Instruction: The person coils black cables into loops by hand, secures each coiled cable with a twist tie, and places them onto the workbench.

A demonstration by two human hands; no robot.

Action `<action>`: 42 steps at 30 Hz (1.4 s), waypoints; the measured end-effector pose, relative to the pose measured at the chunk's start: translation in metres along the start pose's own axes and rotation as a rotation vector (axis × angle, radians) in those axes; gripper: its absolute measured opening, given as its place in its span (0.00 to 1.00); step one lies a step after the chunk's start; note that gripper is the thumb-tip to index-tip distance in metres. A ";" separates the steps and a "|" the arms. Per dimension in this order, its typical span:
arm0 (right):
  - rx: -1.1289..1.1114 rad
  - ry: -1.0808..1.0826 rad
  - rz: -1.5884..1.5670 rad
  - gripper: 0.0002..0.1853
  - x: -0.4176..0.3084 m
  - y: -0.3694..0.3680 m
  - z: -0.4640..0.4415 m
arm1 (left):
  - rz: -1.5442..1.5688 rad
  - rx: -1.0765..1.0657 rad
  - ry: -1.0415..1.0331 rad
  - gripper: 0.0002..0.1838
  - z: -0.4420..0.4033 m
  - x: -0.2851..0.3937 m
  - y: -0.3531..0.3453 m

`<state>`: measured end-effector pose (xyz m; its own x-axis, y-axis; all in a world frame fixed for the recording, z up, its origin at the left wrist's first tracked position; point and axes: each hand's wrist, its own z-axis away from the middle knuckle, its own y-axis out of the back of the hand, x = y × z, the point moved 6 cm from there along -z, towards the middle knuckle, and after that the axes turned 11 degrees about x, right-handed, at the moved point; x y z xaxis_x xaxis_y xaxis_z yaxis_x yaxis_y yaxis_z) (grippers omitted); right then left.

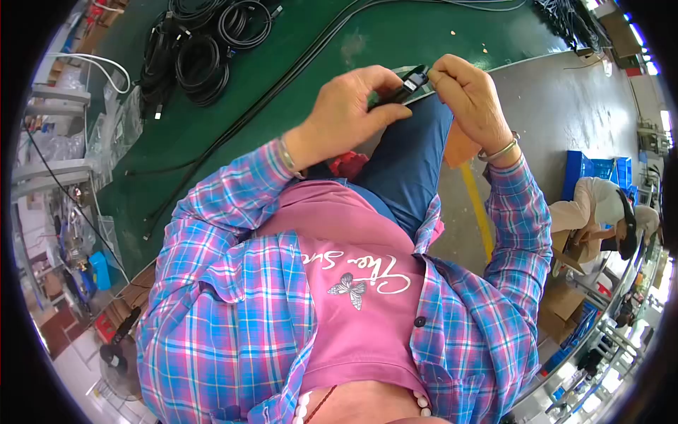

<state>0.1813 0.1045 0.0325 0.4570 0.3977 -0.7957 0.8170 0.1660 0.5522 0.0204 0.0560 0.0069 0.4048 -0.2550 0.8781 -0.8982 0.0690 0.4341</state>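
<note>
My left hand (pixel 346 113) holds a black cable bundle between its thumb and fingers. A black connector (pixel 415 81) with a light label or metal part sticks out past the fingertips, above my knee. My right hand (pixel 470 95) is closed in a pinch right beside the connector's end; what lies between its fingertips is too small to make out. Long black cables (pixel 275 88) run diagonally over the green table (pixel 353 46), left of my hands.
Coiled black cables (pixel 201 67) lie at the table's upper left, near clear plastic bags (pixel 116 145). More black cables (pixel 554 25) are at the upper right. A person (pixel 597 212) sits bent over at the right, near blue crates (pixel 593 169). A fan (pixel 116 360) stands lower left.
</note>
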 end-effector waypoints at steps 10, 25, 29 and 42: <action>-0.083 -0.470 -0.928 0.14 0.074 -0.010 0.006 | -0.012 0.004 -0.097 0.13 -0.036 -0.013 -0.061; -0.025 -0.483 -0.912 0.12 0.056 -0.011 0.021 | 0.500 0.219 0.108 0.07 -0.033 -0.008 -0.053; -0.010 -0.547 -0.867 0.11 0.062 -0.025 0.043 | 0.732 0.313 0.269 0.16 -0.041 -0.024 0.005; 0.144 -0.733 -0.879 0.07 0.128 -0.034 0.113 | 1.071 1.064 0.504 0.27 -0.027 -0.180 0.277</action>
<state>0.2515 0.0475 -0.1159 -0.2336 -0.4317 -0.8712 0.9655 0.0029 -0.2603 -0.2965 0.1476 -0.0259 -0.6467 -0.1877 0.7393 -0.4096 -0.7323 -0.5441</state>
